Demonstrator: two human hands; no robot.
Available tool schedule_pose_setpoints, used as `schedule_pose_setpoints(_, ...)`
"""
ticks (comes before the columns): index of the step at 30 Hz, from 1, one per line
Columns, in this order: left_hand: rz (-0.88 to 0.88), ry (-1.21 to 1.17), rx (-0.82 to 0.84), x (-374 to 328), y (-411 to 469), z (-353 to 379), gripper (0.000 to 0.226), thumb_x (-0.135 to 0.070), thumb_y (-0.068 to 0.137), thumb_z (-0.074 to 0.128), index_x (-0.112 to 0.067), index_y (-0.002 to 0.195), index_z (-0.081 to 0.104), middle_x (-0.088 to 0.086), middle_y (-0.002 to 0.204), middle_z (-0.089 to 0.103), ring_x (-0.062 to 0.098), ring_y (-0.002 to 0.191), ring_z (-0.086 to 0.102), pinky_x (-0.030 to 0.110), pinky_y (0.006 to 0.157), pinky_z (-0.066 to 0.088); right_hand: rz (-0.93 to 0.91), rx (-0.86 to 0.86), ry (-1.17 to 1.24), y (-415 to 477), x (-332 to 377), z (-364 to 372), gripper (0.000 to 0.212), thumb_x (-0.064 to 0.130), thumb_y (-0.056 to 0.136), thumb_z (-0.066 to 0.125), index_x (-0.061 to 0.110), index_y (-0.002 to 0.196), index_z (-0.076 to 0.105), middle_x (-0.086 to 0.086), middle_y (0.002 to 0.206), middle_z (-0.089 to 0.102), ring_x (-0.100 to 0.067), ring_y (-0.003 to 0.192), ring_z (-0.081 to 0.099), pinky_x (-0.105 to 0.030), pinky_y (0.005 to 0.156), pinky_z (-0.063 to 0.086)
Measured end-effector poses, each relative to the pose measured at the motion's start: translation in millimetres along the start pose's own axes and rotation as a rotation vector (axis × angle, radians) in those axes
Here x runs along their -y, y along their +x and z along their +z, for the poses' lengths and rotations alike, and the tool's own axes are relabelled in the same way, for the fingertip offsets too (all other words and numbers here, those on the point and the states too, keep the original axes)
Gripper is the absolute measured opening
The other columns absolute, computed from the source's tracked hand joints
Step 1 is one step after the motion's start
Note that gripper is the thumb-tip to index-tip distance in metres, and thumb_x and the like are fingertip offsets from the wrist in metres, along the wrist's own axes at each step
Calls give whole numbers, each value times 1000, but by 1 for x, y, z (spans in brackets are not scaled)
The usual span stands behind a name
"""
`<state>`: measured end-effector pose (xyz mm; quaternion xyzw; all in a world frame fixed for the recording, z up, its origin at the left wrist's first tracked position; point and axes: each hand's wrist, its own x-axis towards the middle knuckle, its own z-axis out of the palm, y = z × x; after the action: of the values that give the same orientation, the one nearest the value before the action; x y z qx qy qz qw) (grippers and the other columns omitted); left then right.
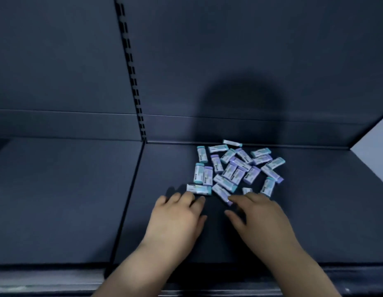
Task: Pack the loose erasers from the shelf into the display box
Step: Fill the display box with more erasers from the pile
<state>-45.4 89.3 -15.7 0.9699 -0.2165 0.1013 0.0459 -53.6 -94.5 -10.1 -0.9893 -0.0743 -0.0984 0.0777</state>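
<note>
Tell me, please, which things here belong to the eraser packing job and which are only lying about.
For the job: loose erasers, left hand, right hand. No display box is in view.

Only there: shelf, which merely bears the erasers; slotted upright; back panel.

Head view looks forward and down, close over the shelf (165, 243).

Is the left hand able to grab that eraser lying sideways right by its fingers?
Probably yes. The left hand has its fingertips right at the eraser, with nothing on the shelf between them.
</note>
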Motion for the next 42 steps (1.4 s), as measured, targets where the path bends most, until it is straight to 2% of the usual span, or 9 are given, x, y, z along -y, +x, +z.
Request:
schedule_pose_setpoints(4, -116, -17, 67, -22, 8, 4, 47, -42, 67, 76, -22, 109, 69, -2, 90, 64, 22, 76, 64, 33, 64, 49, -52, 62, 16, 3, -25, 4, 27, 37, 74, 72, 24, 98, 70, 1, 82, 65, -25, 80, 63, -37, 69, 50)
schedule_pose_setpoints(7, -247, 31, 143, -26, 15, 6, 55, -42, 96, 38, -26, 147, 23, -3, 133, 41, 21, 120, 43, 33, 93, 36, -72, 48, 64, 9, -31, 12, 28, 36, 76, 71, 22, 100, 69, 0, 87, 64, -25, 86, 61, -38, 72, 49)
schedule_pose_setpoints(9, -288, 23, 170, -23, 19, 9, 56, -40, 99, 29, -25, 149, 10, -1, 137, 32, 20, 124, 36, 31, 97, 34, -72, 31, 81, 13, -32, 19, 28, 36, 75, 72, 20, 98, 69, 0, 83, 63, -25, 83, 61, -38, 68, 49)
schedule_pose_setpoints(13, -372, -135, 193, -15, 26, 15, 50, -35, 99, 34, -23, 146, 23, 1, 129, 33, 21, 119, 39, 31, 97, 40, -78, -86, 88, 18, -30, 33, 24, 38, 68, 68, 20, 84, 69, 3, 67, 59, -22, 64, 57, -34, 52, 47)
schedule_pose_setpoints(21, -519, -246, 162, 3, 34, 18, 41, -9, 93, 46, -23, 132, 47, 1, 125, 38, 21, 90, 59, 22, 78, 43, -86, -222, 103, 20, -29, 44, 30, 40, 72, 48, 20, 81, 67, 4, 61, 60, -22, 62, 56, -32, 53, 46)
schedule_pose_setpoints(27, -509, -284, 184, 4, 28, 16, 39, -17, 95, 46, -24, 133, 49, 2, 122, 44, 22, 93, 60, 23, 82, 45, -59, -215, 101, 20, -27, 44, 34, 40, 72, 41, 20, 80, 67, 5, 63, 62, -22, 64, 57, -31, 54, 47)
schedule_pose_setpoints(32, -493, -301, 160, -5, 28, 7, 41, -30, 98, 42, -23, 138, 42, 3, 131, 50, 22, 113, 54, 28, 94, 42, -62, -182, 75, 19, -26, 42, 30, 40, 72, 45, 21, 81, 67, 6, 63, 63, -21, 65, 58, -30, 54, 47)
schedule_pose_setpoints(37, -487, -306, 162, -8, 23, 0, 34, -26, 96, 40, -29, 129, 48, 2, 118, 59, 25, 103, 58, 30, 83, 47, -51, -124, 59, 19, -26, 39, 25, 37, 65, 60, 21, 81, 69, 5, 62, 62, -21, 64, 58, -32, 53, 47)
schedule_pose_setpoints(42, -486, -249, 203, -7, 19, 0, 37, -32, 97, 39, -31, 134, 41, -2, 122, 48, 22, 106, 55, 33, 85, 48, -63, -91, 76, 19, -25, 31, 31, 43, 75, 46, 23, 85, 69, 6, 61, 59, -21, 63, 58, -32, 56, 46)
